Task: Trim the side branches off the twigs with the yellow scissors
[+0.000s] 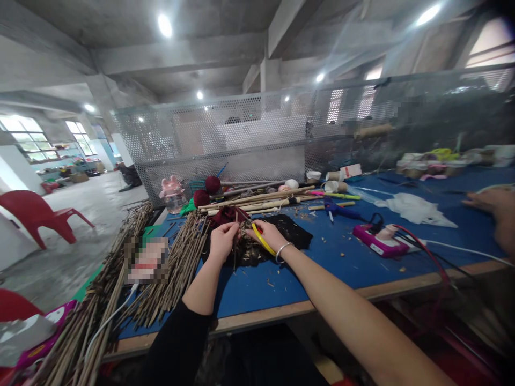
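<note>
Near the middle of the blue table, my left hand [223, 241] pinches a thin brown stick [235, 252] that stands roughly upright. Just to its right, my right hand [269, 236] is closed around a yellow-handled tool [263, 241], whose front end lies close to the stick. Beneath both hands is a black cloth [295, 230] strewn with small chips. Dark red yarn [227, 214] lies just behind my fingers. A bundle of thin brown sticks [181, 268] rests to the left of my left forearm.
More sticks [96, 300] lie along the left edge. A purple power strip [380, 241], a blue glue gun [341, 209] and white plastic [418, 209] are on the right. Longer pale rods [257, 203] lie behind my hands. Another person's hand [493, 206] shows at far right.
</note>
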`<state>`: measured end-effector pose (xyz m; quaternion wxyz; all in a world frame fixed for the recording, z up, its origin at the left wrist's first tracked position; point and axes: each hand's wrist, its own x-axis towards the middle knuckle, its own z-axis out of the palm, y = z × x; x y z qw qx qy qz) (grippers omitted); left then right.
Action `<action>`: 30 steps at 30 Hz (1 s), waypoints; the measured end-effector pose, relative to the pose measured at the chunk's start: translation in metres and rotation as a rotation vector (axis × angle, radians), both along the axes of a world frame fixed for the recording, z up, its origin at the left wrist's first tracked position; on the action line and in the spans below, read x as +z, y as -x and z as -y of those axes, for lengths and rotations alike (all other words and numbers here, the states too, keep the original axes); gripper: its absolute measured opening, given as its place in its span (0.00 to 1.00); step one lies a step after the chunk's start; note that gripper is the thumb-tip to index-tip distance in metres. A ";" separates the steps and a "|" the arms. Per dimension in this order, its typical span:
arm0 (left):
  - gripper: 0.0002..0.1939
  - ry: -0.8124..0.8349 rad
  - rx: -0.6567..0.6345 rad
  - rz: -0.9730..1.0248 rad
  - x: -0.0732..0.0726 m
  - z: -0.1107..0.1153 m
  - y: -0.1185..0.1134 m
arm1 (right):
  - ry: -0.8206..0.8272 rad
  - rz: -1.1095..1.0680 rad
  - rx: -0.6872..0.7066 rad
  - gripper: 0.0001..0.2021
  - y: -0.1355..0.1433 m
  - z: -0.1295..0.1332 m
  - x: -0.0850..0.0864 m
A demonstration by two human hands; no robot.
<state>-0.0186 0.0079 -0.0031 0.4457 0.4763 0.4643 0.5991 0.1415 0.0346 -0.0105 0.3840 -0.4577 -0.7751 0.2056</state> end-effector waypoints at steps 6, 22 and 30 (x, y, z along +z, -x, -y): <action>0.18 -0.019 0.000 0.043 -0.001 -0.002 0.000 | 0.091 0.130 -0.026 0.24 0.001 0.012 0.009; 0.19 0.037 -0.068 0.144 0.005 0.006 -0.008 | 0.019 0.055 0.063 0.24 0.010 0.017 0.007; 0.18 0.014 -0.049 0.131 0.001 0.004 -0.008 | -0.025 0.101 0.008 0.20 0.010 0.017 0.006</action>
